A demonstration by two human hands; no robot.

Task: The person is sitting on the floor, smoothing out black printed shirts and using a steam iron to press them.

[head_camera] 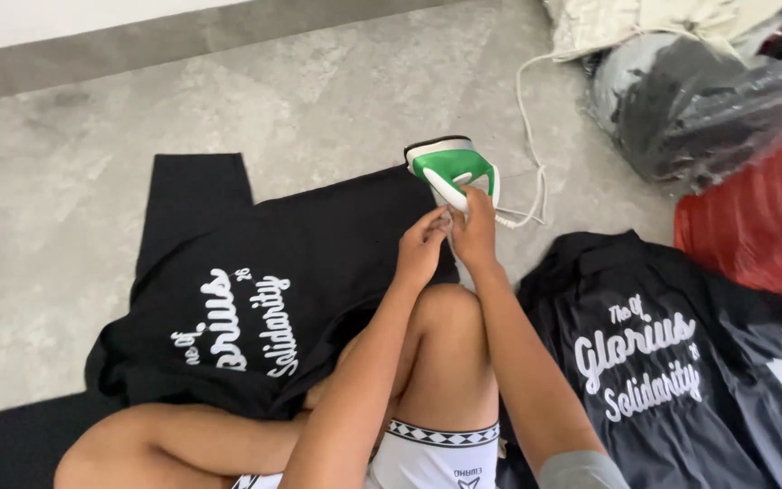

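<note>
1. The grey floor (319,81) fills most of the view; I sit on it with my knees drawn up.
2. A black shirt (255,290) with white lettering lies spread flat on the floor to my left front, one sleeve pointing away from me and its near edge draped against my leg.
3. A second black shirt (672,362), also lettered in white, lies rumpled on the floor at my right.
4. A heap of bagged clothes (699,100) sits at the upper right, dark cloth under clear plastic, with a red bundle (762,226) just beside it.
5. The green and white iron (454,167) stands on the floor at the far edge of the spread shirt, just beyond my knee; its white cord (531,136) runs up toward the bagged heap.
6. My right hand (474,226) grasps the iron at the near end of its handle, fingers curled round it.
7. My left hand (423,249) is touching the right one, fingertips pinched at the cord just below the handle.
</note>
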